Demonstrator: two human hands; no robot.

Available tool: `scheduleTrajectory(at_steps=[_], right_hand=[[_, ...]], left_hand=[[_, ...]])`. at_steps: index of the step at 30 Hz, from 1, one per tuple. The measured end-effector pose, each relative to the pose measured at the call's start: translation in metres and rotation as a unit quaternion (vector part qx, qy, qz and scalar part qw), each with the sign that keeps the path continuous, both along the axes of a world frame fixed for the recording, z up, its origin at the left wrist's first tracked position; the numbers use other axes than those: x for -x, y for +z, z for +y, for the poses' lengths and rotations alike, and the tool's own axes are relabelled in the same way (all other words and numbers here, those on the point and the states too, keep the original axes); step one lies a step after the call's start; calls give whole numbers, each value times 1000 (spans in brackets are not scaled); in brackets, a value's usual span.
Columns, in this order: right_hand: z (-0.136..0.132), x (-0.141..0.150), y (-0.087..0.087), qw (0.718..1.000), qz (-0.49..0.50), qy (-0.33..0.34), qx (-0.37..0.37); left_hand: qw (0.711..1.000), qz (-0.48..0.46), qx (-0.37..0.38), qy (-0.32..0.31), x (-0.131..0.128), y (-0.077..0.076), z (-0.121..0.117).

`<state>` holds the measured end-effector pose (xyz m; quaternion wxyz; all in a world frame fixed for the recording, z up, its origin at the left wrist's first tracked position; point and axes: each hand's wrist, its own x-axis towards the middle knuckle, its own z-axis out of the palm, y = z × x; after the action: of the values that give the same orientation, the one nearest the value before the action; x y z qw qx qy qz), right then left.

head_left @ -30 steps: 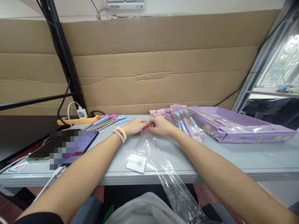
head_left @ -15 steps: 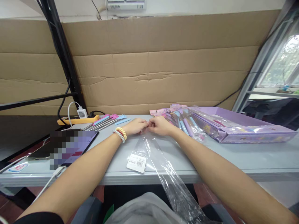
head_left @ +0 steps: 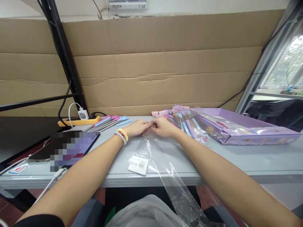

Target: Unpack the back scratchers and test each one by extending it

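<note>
My left hand and my right hand meet at the middle of the grey table, fingertips pinched together on the far end of a long clear plastic bag. The bag runs back toward me and hangs over the table's front edge. A white barcode label lies beside it near the edge. My left wrist wears beaded bracelets.
Pink and blue telescopic sticks lie at the back left, packed ones at the right beside a purple box. A dark tablet, a yellow power strip with charger and cardboard wall are nearby.
Almost nothing: my fingertips have shifted slightly at the bag's end, and the hanging part of the bag has swayed a little.
</note>
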<state>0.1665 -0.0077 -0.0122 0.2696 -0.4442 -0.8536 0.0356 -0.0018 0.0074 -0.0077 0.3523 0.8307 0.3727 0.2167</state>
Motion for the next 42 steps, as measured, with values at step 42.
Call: scheduleTrajectory(at_steps=[42], right_hand=[[1,1,6,990,108,14,-84]], left_hand=[[961,-190,189,-74,0,5,0]])
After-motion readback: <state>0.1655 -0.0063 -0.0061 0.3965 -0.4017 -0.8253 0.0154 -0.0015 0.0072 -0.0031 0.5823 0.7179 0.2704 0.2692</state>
